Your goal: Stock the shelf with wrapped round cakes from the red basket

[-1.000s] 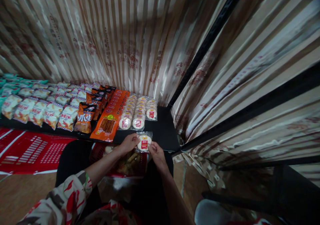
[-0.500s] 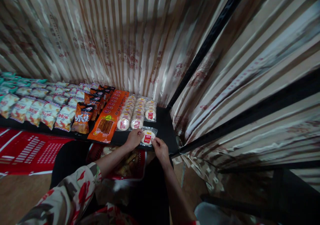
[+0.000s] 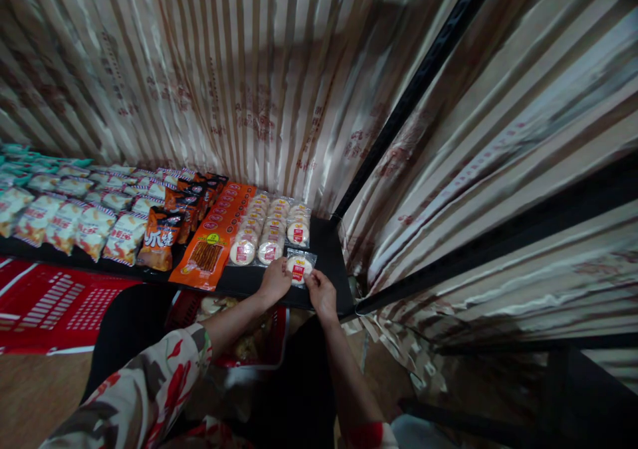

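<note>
A clear packet with a round white cake and a red label (image 3: 300,266) lies on the black shelf (image 3: 326,250), at the front of the rightmost row. My left hand (image 3: 274,282) pinches its left edge. My right hand (image 3: 321,291) pinches its lower right edge. Both hands have fingers closed on the packet. Behind it stand three rows of the same cake packets (image 3: 272,226), overlapping toward the back.
Long orange snack packs (image 3: 215,236), dark orange bags (image 3: 160,238) and rows of white-and-red bags (image 3: 64,220) fill the shelf to the left. A red basket with more snacks (image 3: 244,343) sits below my arms. Striped shiny curtain hangs behind and to the right, with a black frame post (image 3: 399,103).
Both hands carried the cake packet up from above the basket and forward onto the shelf, to the front of the right row. The view shifted slightly forward.
</note>
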`<state>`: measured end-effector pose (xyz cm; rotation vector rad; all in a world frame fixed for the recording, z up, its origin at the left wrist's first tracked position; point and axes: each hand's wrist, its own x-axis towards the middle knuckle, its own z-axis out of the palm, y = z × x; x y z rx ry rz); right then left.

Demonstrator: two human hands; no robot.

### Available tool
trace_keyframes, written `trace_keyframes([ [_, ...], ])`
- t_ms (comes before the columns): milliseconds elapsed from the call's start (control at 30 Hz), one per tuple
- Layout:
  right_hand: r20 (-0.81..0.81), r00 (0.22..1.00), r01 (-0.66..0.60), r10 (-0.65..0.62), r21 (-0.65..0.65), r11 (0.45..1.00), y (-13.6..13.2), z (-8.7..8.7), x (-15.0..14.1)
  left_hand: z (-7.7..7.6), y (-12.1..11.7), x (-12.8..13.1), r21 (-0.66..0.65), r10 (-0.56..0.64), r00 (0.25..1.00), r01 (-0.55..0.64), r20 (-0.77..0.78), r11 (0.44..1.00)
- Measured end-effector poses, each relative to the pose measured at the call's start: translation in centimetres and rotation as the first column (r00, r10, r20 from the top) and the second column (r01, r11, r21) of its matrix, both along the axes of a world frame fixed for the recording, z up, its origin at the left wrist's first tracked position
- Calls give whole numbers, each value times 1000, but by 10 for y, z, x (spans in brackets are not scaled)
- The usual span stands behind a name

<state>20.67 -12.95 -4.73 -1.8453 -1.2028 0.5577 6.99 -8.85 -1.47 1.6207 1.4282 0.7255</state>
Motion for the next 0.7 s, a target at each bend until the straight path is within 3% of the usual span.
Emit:
trace_keyframes([
  [167,59,998,14,-13,-6,1000,10,1,3,0,0,5,39,-7,1000,6,26,999],
  [700,211,977,22,-27,26,999,44,-2,11,8,-4,21,76,-84,987,95,-137,993],
])
